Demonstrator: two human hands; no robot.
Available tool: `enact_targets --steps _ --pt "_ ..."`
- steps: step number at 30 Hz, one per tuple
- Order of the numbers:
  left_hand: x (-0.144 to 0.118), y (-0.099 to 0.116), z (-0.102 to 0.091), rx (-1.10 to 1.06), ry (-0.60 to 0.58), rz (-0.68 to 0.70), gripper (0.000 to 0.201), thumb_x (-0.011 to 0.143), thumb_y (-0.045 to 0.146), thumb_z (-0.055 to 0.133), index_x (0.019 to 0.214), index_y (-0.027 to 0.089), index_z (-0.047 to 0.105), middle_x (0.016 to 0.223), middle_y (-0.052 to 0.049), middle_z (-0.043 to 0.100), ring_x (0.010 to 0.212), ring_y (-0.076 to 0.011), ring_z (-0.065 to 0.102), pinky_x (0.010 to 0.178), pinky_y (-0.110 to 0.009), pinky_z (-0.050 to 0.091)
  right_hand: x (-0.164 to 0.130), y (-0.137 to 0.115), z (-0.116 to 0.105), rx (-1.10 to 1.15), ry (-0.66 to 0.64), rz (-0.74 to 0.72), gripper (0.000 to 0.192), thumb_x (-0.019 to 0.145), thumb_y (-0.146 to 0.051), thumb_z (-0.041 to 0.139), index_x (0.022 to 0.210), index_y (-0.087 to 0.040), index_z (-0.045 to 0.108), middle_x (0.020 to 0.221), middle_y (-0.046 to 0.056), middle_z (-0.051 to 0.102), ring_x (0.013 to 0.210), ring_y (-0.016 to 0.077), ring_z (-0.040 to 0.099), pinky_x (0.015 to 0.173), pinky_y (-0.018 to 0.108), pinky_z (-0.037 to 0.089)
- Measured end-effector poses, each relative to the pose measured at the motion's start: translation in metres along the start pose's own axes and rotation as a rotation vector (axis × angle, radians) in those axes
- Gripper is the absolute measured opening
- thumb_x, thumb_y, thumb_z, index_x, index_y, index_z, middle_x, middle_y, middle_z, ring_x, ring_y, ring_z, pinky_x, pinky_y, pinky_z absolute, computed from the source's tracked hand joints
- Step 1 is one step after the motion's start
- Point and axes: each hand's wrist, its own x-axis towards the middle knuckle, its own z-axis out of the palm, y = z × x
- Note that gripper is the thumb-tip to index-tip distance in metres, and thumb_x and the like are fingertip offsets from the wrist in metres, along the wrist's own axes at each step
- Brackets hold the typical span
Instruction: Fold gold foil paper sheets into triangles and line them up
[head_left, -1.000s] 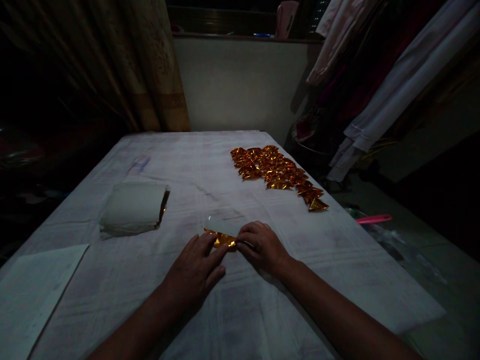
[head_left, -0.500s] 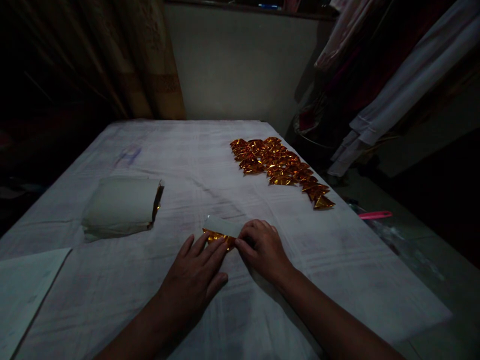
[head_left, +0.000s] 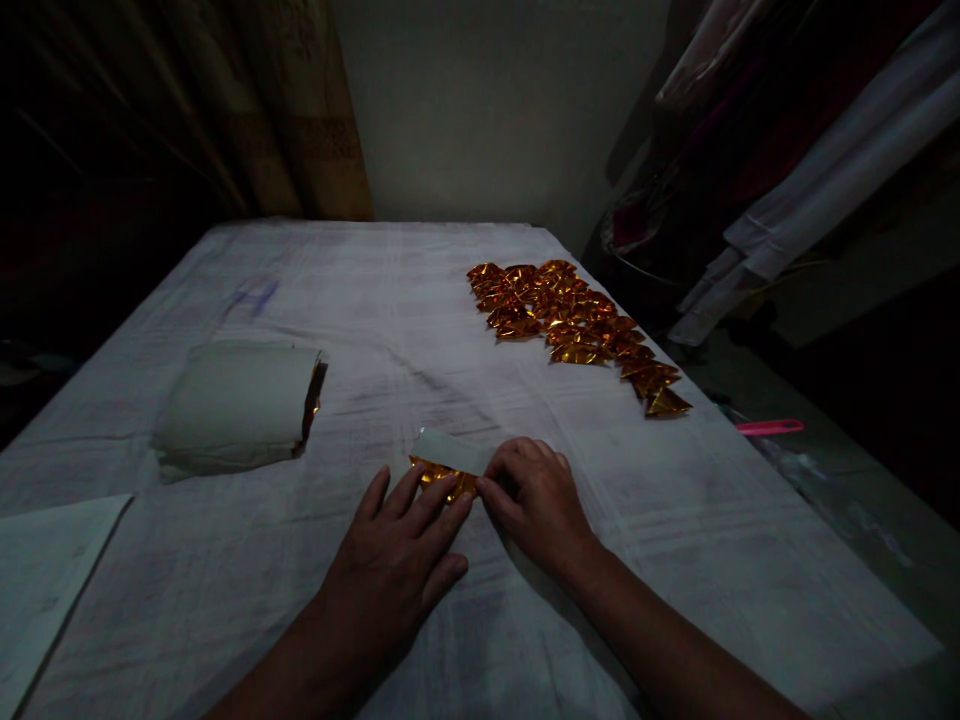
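1. Pressing flat on a gold foil strip [head_left: 442, 474], the left hand [head_left: 394, 570] lies palm down with fingers spread, its fingertips on the near edge of the strip; nothing is gripped.
2. Right hand [head_left: 536, 495] is curled beside it, thumb and fingers pinching the right end of the same strip, where the pale reverse side is turned up.
3. Strip lies on the white cloth [head_left: 420, 330] covering the table, near the front centre, between the two hands.
4. Sheet of pale paper [head_left: 45, 570] rests at the near left corner, well apart from the hands.
5. Roll of foil paper [head_left: 232, 408], pale side out with a gold edge showing at its right end, lies left of centre.
6. Rows of folded gold triangles [head_left: 574, 325] are laid out far right, well apart from the hands.
7. Pink tool [head_left: 769, 427] lies off the table's right edge; type cannot be told.
8. Curtain [head_left: 315, 120] and hanging garments [head_left: 810, 170] stand beyond.
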Motion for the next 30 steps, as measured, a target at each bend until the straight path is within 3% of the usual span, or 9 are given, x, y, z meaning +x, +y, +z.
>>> enact_targets --steps 11,16,24,30 --pt "0.0039 0.0010 -0.0050 -0.030 -0.003 -0.027 0.043 0.105 0.048 0.042 0.141 0.029 0.056 0.141 -0.003 0.062 0.129 -0.0303 0.051 0.114 -0.054 0.026 0.0008 -0.0049 0.0044 -0.045 0.028 0.019 0.014 0.087 -0.029 0.072 0.081 -0.022 0.061 0.087 0.002 0.064 0.088 0.0226 0.056 0.079 0.036 0.033" --pt "0.0047 0.0003 -0.0061 -0.050 -0.005 -0.023 0.041 0.104 0.045 0.045 0.139 0.030 0.058 0.140 -0.003 0.062 0.129 -0.0300 0.051 0.116 -0.055 0.024 0.0002 -0.0015 0.0016 0.012 -0.022 0.012 0.008 0.089 -0.019 0.067 0.084 -0.023 0.062 0.089 0.001 0.065 0.090 0.0214 0.057 0.080 0.035 0.033" --pt "0.0060 0.0002 -0.0077 -0.066 -0.026 -0.029 0.039 0.103 0.044 0.049 0.137 0.030 0.059 0.140 -0.003 0.062 0.128 -0.0312 0.053 0.115 -0.057 0.026 -0.0009 0.0021 0.0047 0.022 0.014 -0.009 0.017 0.089 -0.008 0.058 0.088 -0.024 0.065 0.093 0.002 0.066 0.092 0.0213 0.058 0.081 0.035 0.034" --pt "0.0069 0.0002 -0.0059 -0.082 -0.032 -0.037 0.040 0.103 0.044 0.049 0.139 0.029 0.058 0.140 -0.005 0.062 0.130 -0.0312 0.051 0.116 -0.059 0.025 -0.0018 -0.0009 0.0058 -0.009 0.004 -0.008 0.007 0.091 -0.017 0.063 0.090 -0.024 0.066 0.094 0.002 0.067 0.093 0.0218 0.058 0.082 0.036 0.034"
